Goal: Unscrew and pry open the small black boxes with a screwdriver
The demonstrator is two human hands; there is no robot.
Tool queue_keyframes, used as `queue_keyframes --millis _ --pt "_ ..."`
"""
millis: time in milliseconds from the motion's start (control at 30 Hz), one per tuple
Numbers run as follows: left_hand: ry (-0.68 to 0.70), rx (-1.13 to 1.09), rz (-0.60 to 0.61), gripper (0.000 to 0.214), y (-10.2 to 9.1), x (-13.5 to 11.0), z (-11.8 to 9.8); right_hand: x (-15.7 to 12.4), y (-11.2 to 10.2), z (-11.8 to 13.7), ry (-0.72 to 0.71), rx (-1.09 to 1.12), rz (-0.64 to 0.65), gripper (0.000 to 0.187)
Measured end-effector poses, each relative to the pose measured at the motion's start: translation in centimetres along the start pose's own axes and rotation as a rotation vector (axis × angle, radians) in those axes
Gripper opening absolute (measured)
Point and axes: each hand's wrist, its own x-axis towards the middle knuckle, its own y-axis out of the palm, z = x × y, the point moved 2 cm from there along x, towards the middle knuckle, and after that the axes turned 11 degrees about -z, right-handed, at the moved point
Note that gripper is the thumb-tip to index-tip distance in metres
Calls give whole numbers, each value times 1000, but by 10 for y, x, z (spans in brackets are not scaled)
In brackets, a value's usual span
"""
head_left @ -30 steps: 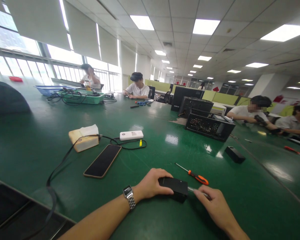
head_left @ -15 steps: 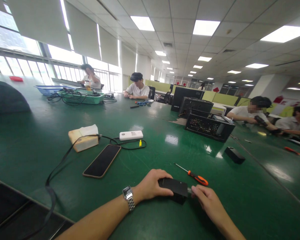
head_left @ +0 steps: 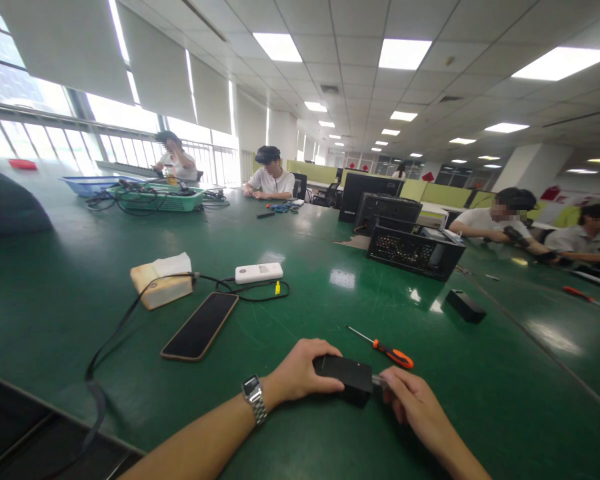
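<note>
Seemingly for steadiness, a black oblong box [head_left: 354,379] is clasped by left hand [head_left: 303,368], slim translucent rod [head_left: 377,380] pinched by right hand [head_left: 411,399].

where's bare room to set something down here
Bare green tabletop lies between the phone and left hand, and between the nearer screwdriver and loose black box. Crowded: at the held box and right hand, and around the white device, cable and tissue pack.

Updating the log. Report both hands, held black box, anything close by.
Left hand: grip on black rectangular box. Right hand: pinching slim pale piece at box's end. Orange-and-black screwdriver just beyond.
</note>
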Motion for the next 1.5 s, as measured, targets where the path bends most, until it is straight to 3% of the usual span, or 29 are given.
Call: queue_keyframes --millis 167,400,1133,1500 --pt "-40 10 -17 42 2 -1 0 -5 0 1 -47 -117 -70 54" --pt "-48 4 -26 41 3 0 0 -5 -3 5 -175 -348 -73 48" --pt "-220 -259 11 40 4 0 1 -13 -4 9 -29 -734 -57 44" --pt "-250 -310 13 42 7 -1 4 -14 -6 6 -48 -621 -81 45"
